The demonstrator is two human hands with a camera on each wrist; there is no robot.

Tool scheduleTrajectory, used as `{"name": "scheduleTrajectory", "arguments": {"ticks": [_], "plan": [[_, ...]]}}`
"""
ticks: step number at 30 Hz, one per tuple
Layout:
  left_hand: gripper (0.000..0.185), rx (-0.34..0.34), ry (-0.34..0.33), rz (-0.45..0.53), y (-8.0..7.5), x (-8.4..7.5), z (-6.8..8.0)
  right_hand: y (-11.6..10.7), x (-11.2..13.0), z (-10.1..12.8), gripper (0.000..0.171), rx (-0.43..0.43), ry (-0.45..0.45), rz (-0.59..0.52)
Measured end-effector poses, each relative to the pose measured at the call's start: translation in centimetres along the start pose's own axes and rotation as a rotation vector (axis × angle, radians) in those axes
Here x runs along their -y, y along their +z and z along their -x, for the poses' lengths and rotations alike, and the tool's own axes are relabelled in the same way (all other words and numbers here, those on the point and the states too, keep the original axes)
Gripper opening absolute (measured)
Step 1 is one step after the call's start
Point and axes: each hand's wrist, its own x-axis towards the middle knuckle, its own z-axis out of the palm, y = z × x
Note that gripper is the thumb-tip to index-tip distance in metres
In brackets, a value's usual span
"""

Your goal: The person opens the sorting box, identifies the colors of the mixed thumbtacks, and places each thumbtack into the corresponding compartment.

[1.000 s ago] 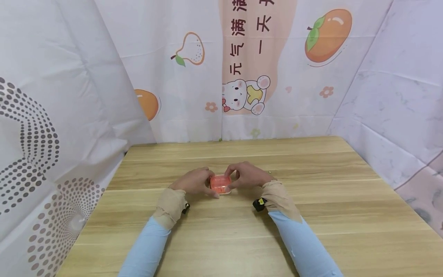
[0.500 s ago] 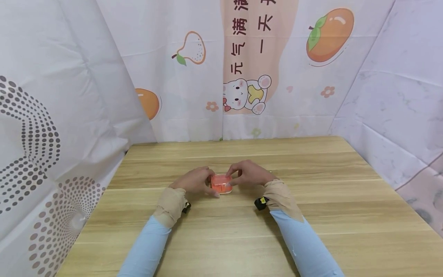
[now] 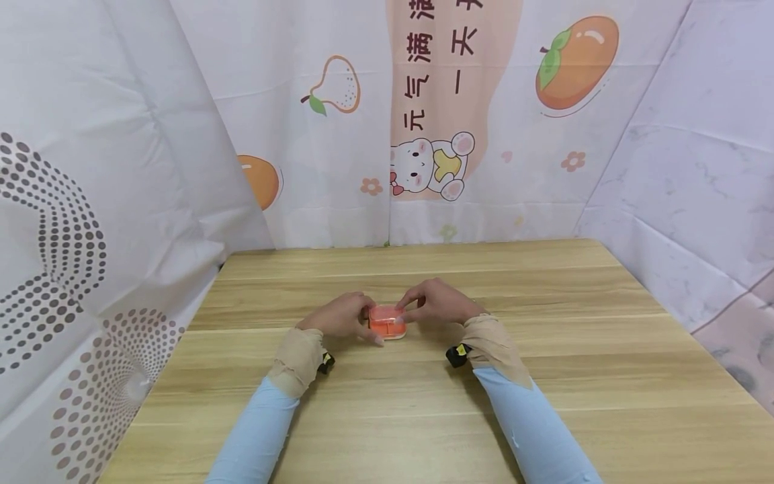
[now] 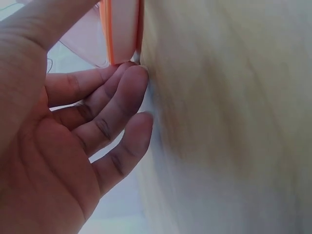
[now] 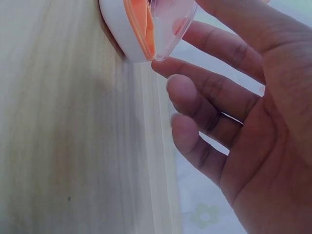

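A small box [image 3: 388, 329] with a white base, an orange inside and a clear pinkish lid [image 5: 171, 29] lies mid-table between both hands. In the right wrist view the lid stands tilted up from the orange rim, leaving a wedge-shaped gap. My left hand [image 3: 343, 317] grips the box's left side, thumb in front and fingers behind; in the left wrist view its fingertips [image 4: 131, 80] meet the white wall. From the right, my right hand [image 3: 440, 304] pinches the lid between thumb and index finger, its other fingers loosely bent beside the box.
The wood-grain table [image 3: 387, 417] stretches out around the box. A printed curtain [image 3: 338, 168] hangs along its back edge, with more sheets at the left and right. Black wrist cameras [image 3: 457, 355] sit under both wrists.
The lid has tilted up further and more orange shows at the box's front. My right hand has shifted slightly up and right; my left hand stays nearly still.
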Motion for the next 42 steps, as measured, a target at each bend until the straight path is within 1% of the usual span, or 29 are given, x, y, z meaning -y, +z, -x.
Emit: {"name": "scheduleTrajectory", "arguments": {"ticks": [4, 9, 13, 18, 29, 35, 42], "plan": [[0.046, 0.005, -0.008, 0.091, 0.14, 0.36, 0.05, 0.04, -0.1, -0.05, 0.023, -0.004, 0.008, -0.01], [0.049, -0.009, -0.029, 0.152, 0.27, 0.57, 0.23, 0.0, 0.16, -0.08, 0.023, -0.007, 0.014, -0.022], [0.052, -0.025, -0.05, 0.156, 0.45, 0.6, 0.24, -0.05, 0.35, -0.02, 0.023, -0.01, 0.02, -0.022], [0.054, -0.028, -0.061, 0.151, 0.65, 0.62, 0.04, -0.1, 0.25, 0.14, 0.021, -0.008, 0.039, -0.032], [0.054, -0.048, -0.049, 0.167, 0.7, 0.64, -0.23, -0.09, -0.28, 0.25, 0.017, -0.008, 0.07, -0.109], [0.055, -0.056, -0.06, 0.165, 0.66, 0.51, -0.11, -0.02, -0.32, 0.16, 0.014, -0.021, 0.076, -0.126], [0.055, -0.053, -0.064, 0.163, 0.61, 0.42, 0.01, 0.0, -0.31, 0.16, 0.018, -0.028, 0.086, -0.143]]}}
